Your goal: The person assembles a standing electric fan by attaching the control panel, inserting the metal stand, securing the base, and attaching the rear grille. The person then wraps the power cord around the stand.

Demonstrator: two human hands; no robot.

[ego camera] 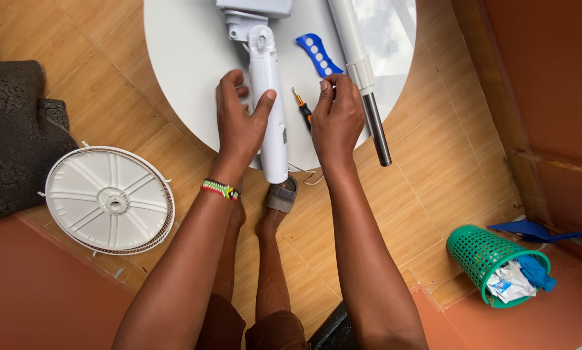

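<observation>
The left hand (239, 123) is wrapping around a white plastic fan neck (269, 110), thumb hooking over its right side and the fingers curling round the left, so it is closed on the part and pinning it against the round white bench (181, 58). The right hand (336, 116) is sitting just beside it with the fingertips drawn together near a small screwdriver (302, 108) with an orange and black handle; whether it is pinching something tiny there, I cannot tell. The fan neck is lying lengthwise, its hinged upper end pointing away from the person and its lower end overhanging the bench edge above a foot in a grey sandal (282, 193), with thin wires trailing out of that end. It is looking smooth, slightly glossy and tapered, so the likeliest trouble, as I judge it, is the part slipping or rolling under the left hand and tipping off the edge, tugging those wires. The white pole with a metal tube (367, 91) is also hanging over the rim and could roll. A blue plastic piece (318, 53) is lying between them. On the tiled floor, a white fan grille (109, 199) is resting to the left and a green basket (492, 259) to the right.
</observation>
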